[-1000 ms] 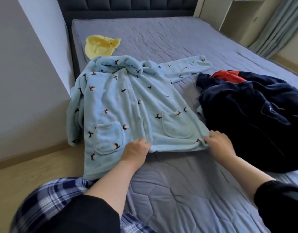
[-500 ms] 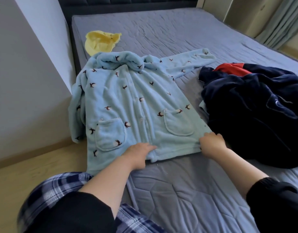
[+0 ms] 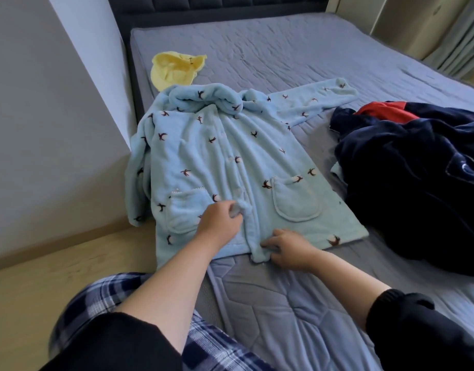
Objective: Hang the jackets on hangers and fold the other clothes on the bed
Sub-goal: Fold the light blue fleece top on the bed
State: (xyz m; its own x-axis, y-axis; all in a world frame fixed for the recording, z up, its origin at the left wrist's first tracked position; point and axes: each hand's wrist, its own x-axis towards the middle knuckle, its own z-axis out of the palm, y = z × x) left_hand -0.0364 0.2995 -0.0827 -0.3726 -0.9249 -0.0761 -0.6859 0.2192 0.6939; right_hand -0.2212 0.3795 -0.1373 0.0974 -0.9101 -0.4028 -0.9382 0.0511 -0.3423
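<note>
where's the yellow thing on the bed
In the head view, the yellow garment lies near the left edge of the bed, just beyond the collar of the light blue fleece top.

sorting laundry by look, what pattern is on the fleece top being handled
The fleece top is light blue with small dark bird shapes; head view.

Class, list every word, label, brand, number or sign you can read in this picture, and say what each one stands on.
No text can be read.
Light blue fleece top: only a bird pattern, no lettering.
Navy garment: a small pale mark, too blurred to read.
Yellow garment and bed: no text visible.
</note>
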